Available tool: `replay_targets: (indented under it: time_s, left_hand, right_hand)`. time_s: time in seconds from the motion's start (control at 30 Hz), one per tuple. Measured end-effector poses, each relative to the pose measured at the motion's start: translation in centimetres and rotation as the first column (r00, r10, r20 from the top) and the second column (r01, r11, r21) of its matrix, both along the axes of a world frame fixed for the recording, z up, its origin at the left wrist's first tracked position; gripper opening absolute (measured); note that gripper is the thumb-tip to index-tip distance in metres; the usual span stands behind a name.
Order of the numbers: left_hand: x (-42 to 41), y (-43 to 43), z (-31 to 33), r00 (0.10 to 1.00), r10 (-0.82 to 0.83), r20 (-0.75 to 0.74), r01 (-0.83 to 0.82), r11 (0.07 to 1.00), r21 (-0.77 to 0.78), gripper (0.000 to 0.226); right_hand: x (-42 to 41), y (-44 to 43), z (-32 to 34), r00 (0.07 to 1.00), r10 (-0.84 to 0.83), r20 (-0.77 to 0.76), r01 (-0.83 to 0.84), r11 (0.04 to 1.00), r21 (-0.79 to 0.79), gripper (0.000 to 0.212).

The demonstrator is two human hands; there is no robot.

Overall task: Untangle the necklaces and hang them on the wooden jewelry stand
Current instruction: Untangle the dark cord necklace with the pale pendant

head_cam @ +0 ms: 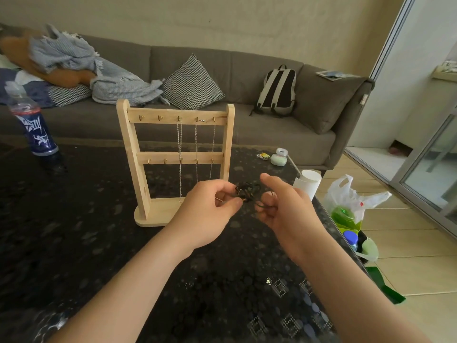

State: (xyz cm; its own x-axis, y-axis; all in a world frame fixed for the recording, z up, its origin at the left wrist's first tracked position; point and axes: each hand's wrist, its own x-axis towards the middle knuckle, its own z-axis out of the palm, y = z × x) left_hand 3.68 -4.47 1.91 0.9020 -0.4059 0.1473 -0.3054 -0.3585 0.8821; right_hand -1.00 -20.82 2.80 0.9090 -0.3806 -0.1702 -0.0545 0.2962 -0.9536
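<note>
We're over the dark surface (74, 231); the stand (142, 154) is upright on it, just behind our hands; left hand (207, 209) and right hand (284, 206) meet in front; three chains (179, 149) already hang from the top row, with two top hooks bare; one dark cord tangle (247, 191) is pinched by the left hand, its loop caught in the right's curled fingers; we'd say past halfway, with this knot left to free and hang.

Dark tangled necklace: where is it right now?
The necklace is mid-frame in head view, pinched between left hand and right hand, before the wooden jewelry stand.
</note>
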Motion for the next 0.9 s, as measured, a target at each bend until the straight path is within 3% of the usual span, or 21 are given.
replay_targets:
  time_s: [0.13, 0.23, 0.33, 0.4, 0.57, 0.73, 0.9]
  left_hand:
    - [0.1, 0.0, 0.2, 0.998, 0.026, -0.053, -0.03, 0.998, -0.061, 0.008]
    - [0.1, 0.1, 0.1, 0.997, 0.05, 0.064, -0.053, 0.998, 0.046, 0.012]
    - [0.1, 0.3, 0.0, 0.993, 0.032, 0.113, -0.041, 0.996, 0.085, 0.015]
    - [0.3, 0.3, -0.1, 0.996, 0.03, 0.086, -0.034, 0.999, 0.04, 0.015]
    - [0.5, 0.4, 0.0, 0.999, 0.046, -0.025, -0.049, 0.992, -0.115, 0.01]
    - [0.3, 0.3, -0.2, 0.998, 0.054, 0.026, -0.052, 0.995, -0.082, 0.016]
    - [0.5, 0.4, -0.2, 0.997, 0.058, 0.054, -0.054, 0.997, -0.062, 0.016]
  right_hand:
    - [-0.2, -0.4, -0.3, 0.992, -0.057, 0.113, 0.096, 0.92, -0.379, 0.027]
    - [-0.2, -0.6, -0.5, 0.977, 0.096, 0.191, 0.028, 0.828, -0.56, 0.037]
    - [-0.1, -0.5, -1.0, 0.962, 0.212, 0.173, -0.021, 0.688, -0.726, 0.028]
    - [0.1, -0.4, -1.6, 0.968, 0.188, 0.167, 0.029, 0.577, -0.816, 0.023]
    - [0.2, -0.2, -1.6, 0.975, 0.104, 0.199, 0.115, 0.527, -0.842, 0.015]
    - [-0.1, -0.2, -1.3, 0.965, 0.195, 0.176, 0.03, 0.585, -0.81, 0.026]
    - [-0.3, -0.3, -1.2, 0.965, 0.182, 0.188, 0.027, 0.647, -0.762, 0.017]
